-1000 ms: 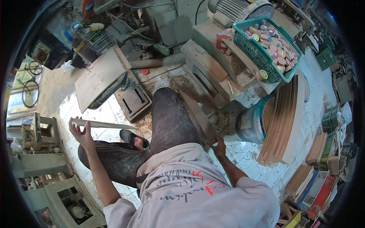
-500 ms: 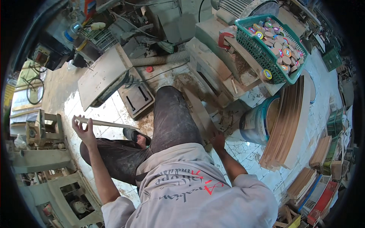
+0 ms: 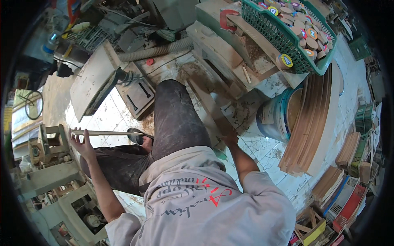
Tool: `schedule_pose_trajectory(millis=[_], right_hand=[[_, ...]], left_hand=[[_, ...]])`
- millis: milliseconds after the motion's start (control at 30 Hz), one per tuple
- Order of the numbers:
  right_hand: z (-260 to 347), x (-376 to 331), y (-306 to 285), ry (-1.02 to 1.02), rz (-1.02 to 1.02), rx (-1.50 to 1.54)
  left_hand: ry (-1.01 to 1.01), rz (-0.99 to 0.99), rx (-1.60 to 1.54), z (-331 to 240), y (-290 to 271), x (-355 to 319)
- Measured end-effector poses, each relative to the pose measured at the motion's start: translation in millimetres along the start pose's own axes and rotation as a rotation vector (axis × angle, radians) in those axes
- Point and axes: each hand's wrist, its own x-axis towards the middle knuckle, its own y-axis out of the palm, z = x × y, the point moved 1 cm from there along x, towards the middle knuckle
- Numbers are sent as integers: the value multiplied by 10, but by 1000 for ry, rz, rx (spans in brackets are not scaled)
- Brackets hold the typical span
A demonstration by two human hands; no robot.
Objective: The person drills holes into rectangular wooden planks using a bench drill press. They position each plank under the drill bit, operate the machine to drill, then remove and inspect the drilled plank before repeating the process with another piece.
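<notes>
My left hand (image 3: 84,146), out over the floor on the left, has its thumb and fingers closed round one end of a thin, pale wooden strip (image 3: 108,133). The strip's far end reaches toward my sandalled foot. Down beside my right leg, my right hand (image 3: 230,135) is closed at the near end of a long wooden board (image 3: 209,106). That board slants away toward the dusty machine base; my fingers there are partly hidden and dark.
A green basket (image 3: 269,35) of round wooden pieces stands at the upper right. Below it, curved wooden boards (image 3: 308,127) lean by a blue-and-white bucket (image 3: 273,115). A tilted flat panel (image 3: 92,80) and a ribbed hose (image 3: 160,50) are ahead. Machine frames (image 3: 61,205) line the left.
The whole view has shifted, so the surroundings sit farther up and left. The strip in my left hand lies more level. Both hands keep their hold.
</notes>
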Motion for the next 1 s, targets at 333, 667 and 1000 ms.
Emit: schedule_pose_trajectory(millis=[333,667,1000], right_hand=[[258,453,345,88,-166,-127],[178,653,513,43,-250,-110],[51,748,355,-32,-274,-161]], left_hand=[[-72,-34,41,-158,28,-56],[-55,-3,92,-87,0,-82],[-80,-35,131,-97,-3,-91]])
